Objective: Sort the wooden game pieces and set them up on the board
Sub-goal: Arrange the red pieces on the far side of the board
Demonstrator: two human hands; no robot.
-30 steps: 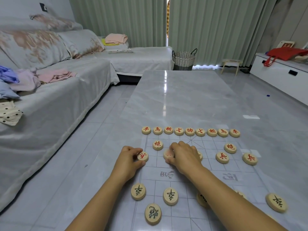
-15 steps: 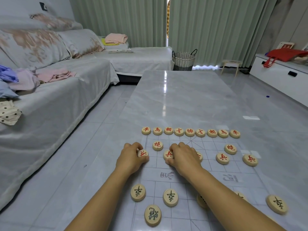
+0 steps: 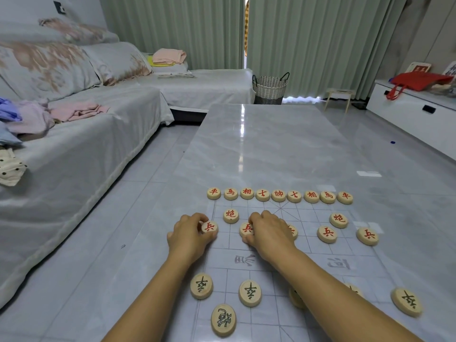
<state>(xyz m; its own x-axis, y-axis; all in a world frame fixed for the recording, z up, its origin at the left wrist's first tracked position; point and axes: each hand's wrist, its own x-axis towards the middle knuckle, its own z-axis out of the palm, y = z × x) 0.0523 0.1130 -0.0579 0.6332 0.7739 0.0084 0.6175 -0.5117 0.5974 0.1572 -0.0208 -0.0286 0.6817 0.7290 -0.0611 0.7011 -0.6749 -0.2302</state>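
Fingertips [image 3: 197,217] of the left hand [image 3: 188,239] pinched a red soldier disc [image 3: 209,227] by its rim; right hand [image 3: 270,233] curled round a second disc [image 3: 246,228] beside them, on the board [image 3: 311,215]. Light, hard wood, likely slippery.

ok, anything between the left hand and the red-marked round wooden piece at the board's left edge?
Nothing visible: the left hand grips the red-marked round wooden piece directly, fingers curled round its rim.
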